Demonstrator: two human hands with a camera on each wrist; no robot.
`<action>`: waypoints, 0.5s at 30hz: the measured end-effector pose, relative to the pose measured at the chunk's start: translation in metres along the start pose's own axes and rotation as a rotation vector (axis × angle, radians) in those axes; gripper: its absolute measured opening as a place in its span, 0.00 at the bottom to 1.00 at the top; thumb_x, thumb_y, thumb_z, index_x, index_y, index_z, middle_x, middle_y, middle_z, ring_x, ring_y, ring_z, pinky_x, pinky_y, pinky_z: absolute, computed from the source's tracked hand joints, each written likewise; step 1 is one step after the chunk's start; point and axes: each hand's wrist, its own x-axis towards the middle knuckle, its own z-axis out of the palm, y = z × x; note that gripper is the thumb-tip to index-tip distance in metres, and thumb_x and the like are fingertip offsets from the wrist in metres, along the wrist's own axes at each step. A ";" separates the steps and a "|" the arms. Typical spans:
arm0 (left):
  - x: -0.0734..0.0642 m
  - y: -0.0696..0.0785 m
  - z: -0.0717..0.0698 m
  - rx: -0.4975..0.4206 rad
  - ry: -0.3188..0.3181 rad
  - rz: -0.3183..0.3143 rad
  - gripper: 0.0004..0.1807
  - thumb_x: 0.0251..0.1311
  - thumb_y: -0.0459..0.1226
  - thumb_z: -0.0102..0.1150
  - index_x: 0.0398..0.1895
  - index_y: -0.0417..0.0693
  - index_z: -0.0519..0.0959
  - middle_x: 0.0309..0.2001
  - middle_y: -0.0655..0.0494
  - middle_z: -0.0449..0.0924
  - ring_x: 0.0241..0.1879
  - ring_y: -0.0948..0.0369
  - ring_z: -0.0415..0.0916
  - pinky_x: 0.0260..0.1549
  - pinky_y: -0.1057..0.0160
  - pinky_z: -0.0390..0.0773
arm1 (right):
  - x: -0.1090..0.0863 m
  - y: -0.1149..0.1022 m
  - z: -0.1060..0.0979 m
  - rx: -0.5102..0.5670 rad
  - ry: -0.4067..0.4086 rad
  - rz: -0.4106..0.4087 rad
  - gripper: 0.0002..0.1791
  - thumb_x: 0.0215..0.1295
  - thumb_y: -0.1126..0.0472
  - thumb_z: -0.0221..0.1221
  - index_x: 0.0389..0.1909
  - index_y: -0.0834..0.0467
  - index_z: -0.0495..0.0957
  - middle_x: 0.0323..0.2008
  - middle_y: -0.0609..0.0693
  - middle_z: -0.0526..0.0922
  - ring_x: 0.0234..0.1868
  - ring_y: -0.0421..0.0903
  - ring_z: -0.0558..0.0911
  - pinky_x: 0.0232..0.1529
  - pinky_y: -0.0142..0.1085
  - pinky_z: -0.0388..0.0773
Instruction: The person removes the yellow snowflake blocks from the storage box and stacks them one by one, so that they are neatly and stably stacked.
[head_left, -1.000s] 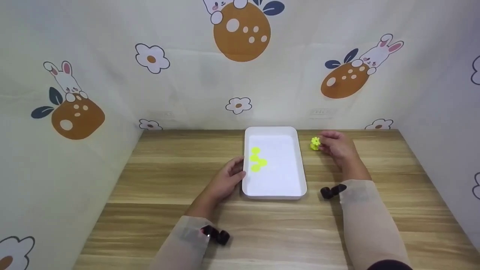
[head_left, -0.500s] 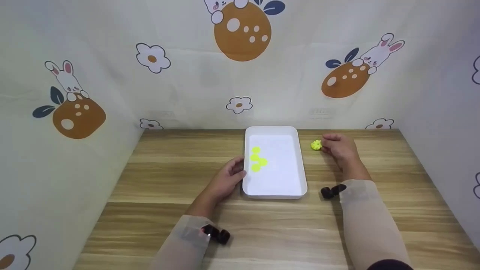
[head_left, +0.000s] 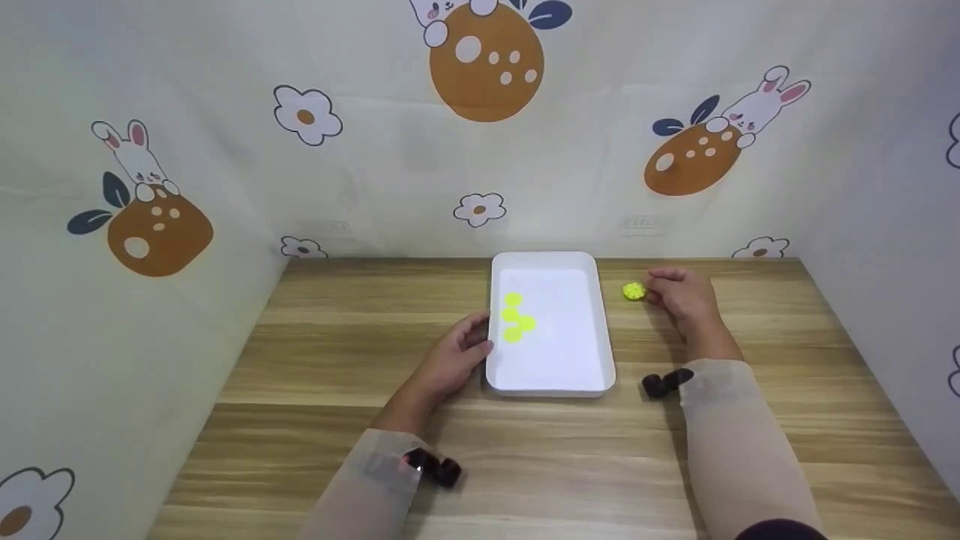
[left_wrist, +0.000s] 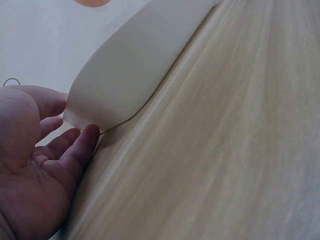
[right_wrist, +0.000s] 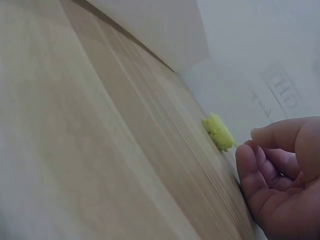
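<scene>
A white tray (head_left: 551, 379) lies on the wooden table. My left hand (head_left: 454, 360) holds the tray's left side, its thumb at the rim and its fingers against the outer wall. In the left wrist view, the left fingertips (left_wrist: 90, 131) touch the tray's outer corner. Flat yellow pieces (head_left: 512, 315) lie in the left half of the tray. Right of the tray, my right hand (head_left: 681, 300) pinches the edge of a yellow flower-shaped disc (head_left: 634, 291). The right wrist view shows this disc in a small stack (right_wrist: 218, 132), low at the tabletop, beside the fingertips.
The wooden table (head_left: 360, 337) reaches back to a pale wall sheet (head_left: 390, 165) printed with rabbits, oranges and flowers. Similar walls stand at left and right. A small black camera is on each wrist.
The yellow disc in my right hand has tipped from upright to nearly flat, down onto the other yellow piece. The left hand and the tray have stayed in place.
</scene>
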 end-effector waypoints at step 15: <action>0.000 0.000 0.000 0.001 0.005 0.003 0.33 0.78 0.33 0.56 0.83 0.44 0.62 0.81 0.43 0.65 0.80 0.46 0.66 0.80 0.46 0.68 | -0.014 -0.026 0.005 0.095 -0.059 0.003 0.23 0.78 0.54 0.63 0.68 0.58 0.77 0.58 0.53 0.82 0.54 0.47 0.83 0.65 0.42 0.84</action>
